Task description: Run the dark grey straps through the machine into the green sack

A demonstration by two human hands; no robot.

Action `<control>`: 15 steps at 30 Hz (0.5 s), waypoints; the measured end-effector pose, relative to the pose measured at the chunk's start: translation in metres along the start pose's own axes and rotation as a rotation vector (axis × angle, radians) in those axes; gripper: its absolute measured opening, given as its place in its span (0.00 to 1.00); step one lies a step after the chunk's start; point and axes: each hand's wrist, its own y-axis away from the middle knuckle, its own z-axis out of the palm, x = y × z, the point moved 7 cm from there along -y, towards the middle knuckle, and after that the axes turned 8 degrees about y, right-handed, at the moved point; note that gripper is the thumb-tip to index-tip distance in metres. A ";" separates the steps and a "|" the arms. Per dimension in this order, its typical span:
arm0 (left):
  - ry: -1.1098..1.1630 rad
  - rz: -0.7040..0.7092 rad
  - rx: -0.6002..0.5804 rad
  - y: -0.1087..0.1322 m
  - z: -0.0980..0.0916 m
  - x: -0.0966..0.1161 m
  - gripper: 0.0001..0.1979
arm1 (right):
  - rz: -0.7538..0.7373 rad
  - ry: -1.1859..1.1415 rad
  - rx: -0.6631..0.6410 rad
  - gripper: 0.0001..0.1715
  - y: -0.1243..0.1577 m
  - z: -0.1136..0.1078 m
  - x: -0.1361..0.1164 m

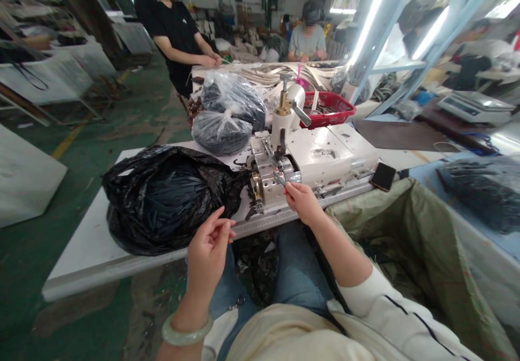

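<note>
Sits at a long white worktable (81, 253) running from the lower left of the frame to right of centre. Has a slack green sack (442, 231) alongside at the lower right. Faces an apparent skiving machine (333, 155), white-bodied, with a bright metal plate (267, 180) at the frame's centre. Has a black plastic bag (125, 234) within reach on the worktable, left of centre, gaping around a heap of narrow dark strips (174, 188). Holds the hands apart: lifts the left hand (209, 236) just below the bag's right side, with fingers loosely curled and apparently gripping nothing; pinches one thin greyish strip (279, 178) between thumb and forefinger of the right hand (300, 201), near the centre of the frame. Points the strip's far end at the metal plate, too small in view to tell if in contact. Calls, judging by the setup, for a light, steady pinch. Best to hold the strip flat, without twisting, and to grip well back from the tip, fingertips clear of the plate.
</note>
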 end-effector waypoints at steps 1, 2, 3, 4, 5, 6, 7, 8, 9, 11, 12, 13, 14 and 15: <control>-0.011 0.000 0.001 -0.001 -0.002 -0.002 0.24 | 0.018 -0.031 0.009 0.19 -0.008 -0.003 -0.001; -0.019 -0.002 -0.002 -0.002 -0.004 -0.004 0.23 | 0.028 -0.043 0.013 0.19 -0.014 -0.005 -0.003; -0.025 -0.005 -0.008 -0.002 -0.004 -0.006 0.23 | 0.032 -0.046 0.018 0.19 -0.019 -0.006 -0.004; -0.027 -0.008 -0.015 -0.002 -0.005 -0.007 0.22 | 0.038 -0.055 0.025 0.19 -0.022 -0.007 -0.004; -0.028 -0.011 -0.022 -0.002 -0.004 -0.009 0.22 | 0.042 -0.064 0.033 0.19 -0.024 -0.008 -0.004; -0.026 -0.016 -0.026 -0.002 -0.004 -0.010 0.21 | 0.045 -0.072 0.042 0.19 -0.024 -0.008 -0.003; -0.022 -0.022 -0.027 -0.002 -0.004 -0.011 0.21 | 0.047 -0.079 0.052 0.19 -0.024 -0.008 -0.003; -0.015 -0.029 -0.023 -0.002 -0.004 -0.012 0.21 | 0.048 -0.084 0.064 0.18 -0.023 -0.008 -0.002; -0.006 -0.036 -0.018 -0.002 -0.004 -0.013 0.20 | 0.048 -0.087 0.078 0.18 -0.023 -0.008 -0.002; 0.012 -0.046 -0.009 -0.003 -0.004 -0.014 0.21 | 0.045 -0.088 0.115 0.17 -0.022 -0.010 -0.001; 0.017 -0.047 -0.007 -0.003 -0.004 -0.015 0.21 | 0.041 -0.084 0.138 0.17 -0.022 -0.012 -0.001; 0.017 -0.048 -0.006 -0.004 -0.004 -0.016 0.21 | 0.036 -0.080 0.167 0.17 -0.023 -0.014 -0.001; 0.013 -0.047 -0.008 -0.005 -0.004 -0.017 0.21 | 0.028 -0.074 0.201 0.17 -0.023 -0.018 -0.002; 0.004 -0.046 -0.007 -0.006 -0.005 -0.020 0.21 | 0.017 -0.069 0.239 0.17 -0.022 -0.022 -0.003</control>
